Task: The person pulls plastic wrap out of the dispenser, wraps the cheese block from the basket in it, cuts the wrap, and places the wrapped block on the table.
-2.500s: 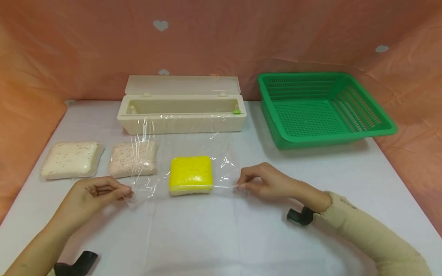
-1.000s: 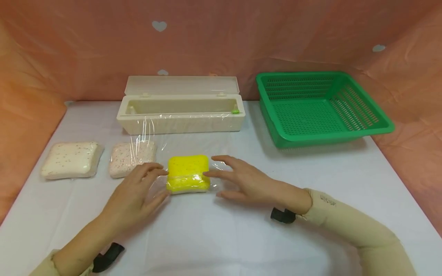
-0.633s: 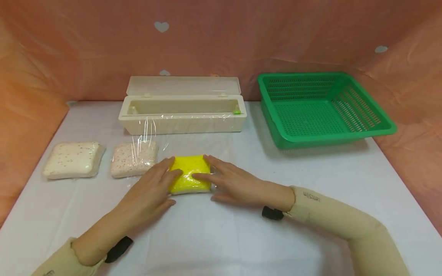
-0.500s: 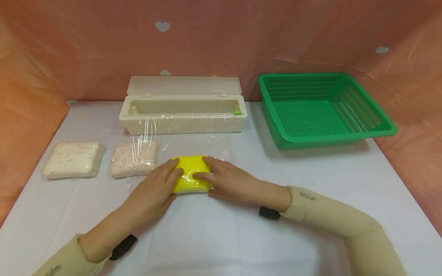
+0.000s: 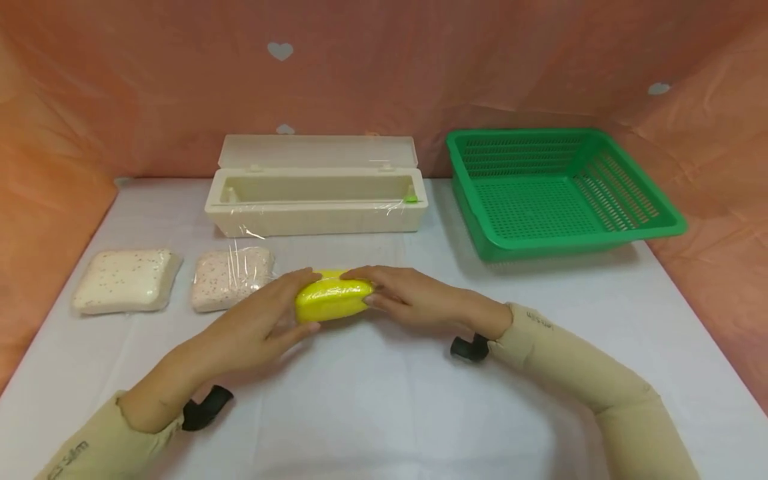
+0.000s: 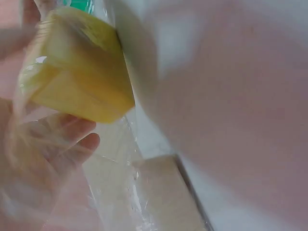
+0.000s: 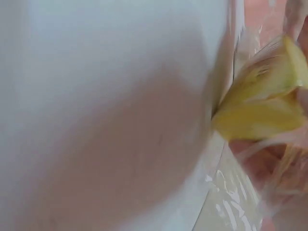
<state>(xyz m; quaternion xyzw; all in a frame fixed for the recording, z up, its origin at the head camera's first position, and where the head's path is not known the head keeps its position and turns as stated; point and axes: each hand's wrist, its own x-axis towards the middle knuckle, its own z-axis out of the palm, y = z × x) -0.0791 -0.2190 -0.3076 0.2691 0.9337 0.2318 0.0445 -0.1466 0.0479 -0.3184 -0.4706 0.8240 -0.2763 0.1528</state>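
Note:
A yellow, rounded block, a spongy-looking slab covered in clear plastic wrap, is tilted up between my two hands in the head view. My left hand grips its left end, thumb at the near lower edge and fingers at the top. Its right end is held by my right hand, fingers over the top and thumb at the side. Shiny film also covers the block in the left wrist view. In the right wrist view, wrap trails from the yellow block past the fingers.
Behind the hands stands a cream wrap dispenser with its lid raised, film coming from its front. A pink speckled block and a white speckled block lie wrapped at left. A green basket sits at back right.
Both hands have gone from pinching the film's near edge to folding it over the yellow block, then gripping its ends. The block has gone from lying flat to tilted up.

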